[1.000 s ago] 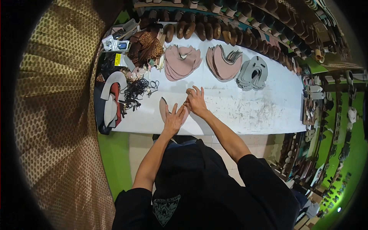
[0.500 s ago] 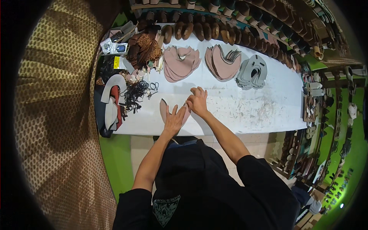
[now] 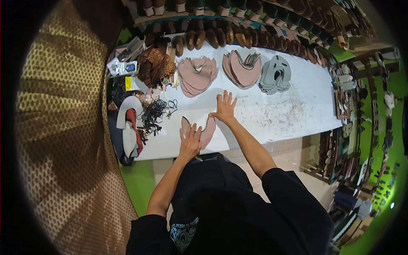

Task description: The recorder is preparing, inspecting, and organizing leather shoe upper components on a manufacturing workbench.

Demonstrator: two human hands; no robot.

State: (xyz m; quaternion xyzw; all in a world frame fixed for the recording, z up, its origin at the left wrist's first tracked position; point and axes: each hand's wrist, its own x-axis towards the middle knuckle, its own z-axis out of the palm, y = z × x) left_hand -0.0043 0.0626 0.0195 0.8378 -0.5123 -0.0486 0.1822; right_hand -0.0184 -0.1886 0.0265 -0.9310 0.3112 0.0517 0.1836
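Note:
A pink curved leather piece (image 3: pixel 207 132) lies flat near the front edge of the white worktable (image 3: pixel 276 114). My left hand (image 3: pixel 190 140) presses flat on its middle with fingers spread. My right hand (image 3: pixel 224 106) lies flat on the table just beyond the piece's right tip, fingers spread, holding nothing. Farther back lie two stacks of pink pieces (image 3: pixel 196 75) (image 3: pixel 243 68) and a stack of grey pieces (image 3: pixel 276 75).
A tangle of black cords (image 3: pixel 155 115) and a white and red shoe part (image 3: pixel 128 127) sit at the table's left end. Brown patterned leather scraps (image 3: pixel 156 64) lie at the back left. Shoe lasts (image 3: pixel 221 36) line the far edge. Racks (image 3: pixel 357 127) stand on the right.
My right hand has slid a little away from the pink piece across the table. My left hand stays pressed on the piece.

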